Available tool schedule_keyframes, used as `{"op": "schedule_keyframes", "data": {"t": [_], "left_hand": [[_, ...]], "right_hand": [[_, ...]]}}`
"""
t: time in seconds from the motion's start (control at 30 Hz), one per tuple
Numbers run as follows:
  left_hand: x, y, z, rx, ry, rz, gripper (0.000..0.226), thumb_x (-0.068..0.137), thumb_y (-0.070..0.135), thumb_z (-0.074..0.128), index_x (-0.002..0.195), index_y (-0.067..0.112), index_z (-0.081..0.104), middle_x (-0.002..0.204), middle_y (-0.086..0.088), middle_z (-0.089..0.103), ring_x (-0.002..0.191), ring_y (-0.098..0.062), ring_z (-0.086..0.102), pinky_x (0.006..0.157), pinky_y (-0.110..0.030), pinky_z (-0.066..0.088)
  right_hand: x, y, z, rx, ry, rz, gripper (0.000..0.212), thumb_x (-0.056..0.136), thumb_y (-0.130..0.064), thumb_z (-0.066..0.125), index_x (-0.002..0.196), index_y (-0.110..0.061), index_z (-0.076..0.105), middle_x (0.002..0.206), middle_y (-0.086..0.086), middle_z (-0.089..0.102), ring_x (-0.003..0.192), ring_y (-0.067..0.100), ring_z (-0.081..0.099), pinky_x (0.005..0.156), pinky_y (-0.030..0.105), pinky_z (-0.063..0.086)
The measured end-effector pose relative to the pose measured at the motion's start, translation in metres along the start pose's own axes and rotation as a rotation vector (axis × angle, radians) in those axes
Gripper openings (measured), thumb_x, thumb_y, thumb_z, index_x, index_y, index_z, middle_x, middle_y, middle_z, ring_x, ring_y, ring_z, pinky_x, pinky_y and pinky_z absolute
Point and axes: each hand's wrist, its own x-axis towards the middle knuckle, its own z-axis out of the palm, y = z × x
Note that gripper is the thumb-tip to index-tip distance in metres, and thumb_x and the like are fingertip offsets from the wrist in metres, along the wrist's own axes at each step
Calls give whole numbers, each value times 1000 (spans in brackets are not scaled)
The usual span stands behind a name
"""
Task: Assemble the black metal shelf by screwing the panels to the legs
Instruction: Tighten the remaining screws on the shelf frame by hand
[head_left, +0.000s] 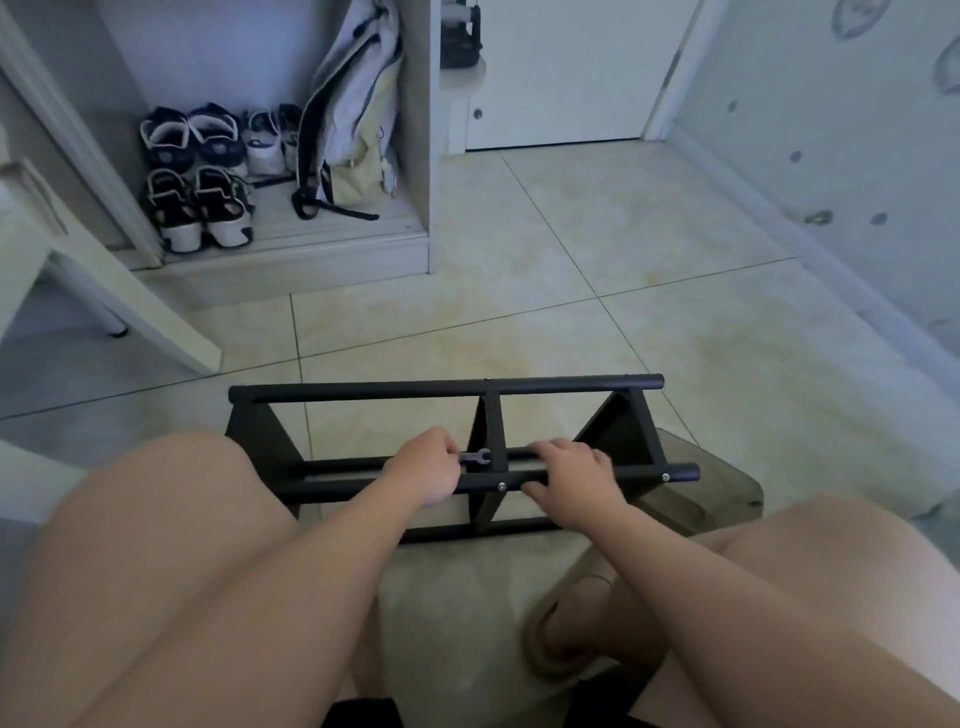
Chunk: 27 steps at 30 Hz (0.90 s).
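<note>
Pale floor tiles (597, 291) are carrying the black metal shelf (447, 387), which is lying on its side between the person's knees, probably so that the joints are facing up within easy reach. The left hand (428, 467) is curling its fingers round the handle of a small wrench (475, 457). Its open end is pointing at the middle panel (491, 421) where that panel is meeting the near leg (649, 474). I judge that a fastener is being tightened there, though the nut itself is hidden. The right hand (571, 480) is wrapping its fingers over that same leg just right of the panel, apparently steadying the frame against the turning. Two screw heads (502, 487) are showing on the leg. Shoes (197, 176) and a backpack (353, 119) are sitting in an open cupboard well behind.
</note>
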Motion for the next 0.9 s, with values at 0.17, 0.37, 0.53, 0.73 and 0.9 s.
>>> {"op": "schedule_keyframes", "data": {"t": [0.17,0.37,0.53,0.73,0.9], "left_hand": [[2,-9,3,87,-48,-71,22,96,11,44,105,11,65,97,-10,66,93,-29,62,77,-33,48],[4,-7,8,72,-70,-33,20,97,12,45,98,10,65,83,-5,62,74,-20,55,62,-30,41],[3,-7,12,69,-92,-21,22,98,12,47,110,11,64,95,-5,63,83,-21,57,66,-30,41],[8,-6,6,35,-83,-45,26,93,8,45,108,7,67,104,-14,68,92,-29,63,81,-36,52],[17,0,4,43,-93,-57,28,89,7,46,104,6,69,100,-11,69,91,-29,63,84,-38,55]], "right_hand": [[-1,-21,10,-8,-25,-87,38,97,-53,55,127,-30,59,118,-4,64,116,23,57,97,40,38],[-3,-12,2,17,-98,-72,19,93,-54,62,91,-37,55,75,-13,51,93,20,60,76,36,35],[-1,-10,2,13,-141,-38,25,89,-56,66,93,-33,59,86,-9,62,94,20,62,77,36,40],[16,1,-8,10,-78,-160,117,77,-62,76,161,-32,0,165,3,17,147,32,26,116,50,31],[48,12,-17,-249,-93,-390,134,68,-82,67,154,-40,-27,165,-4,-30,154,28,-21,124,53,-2]]}}
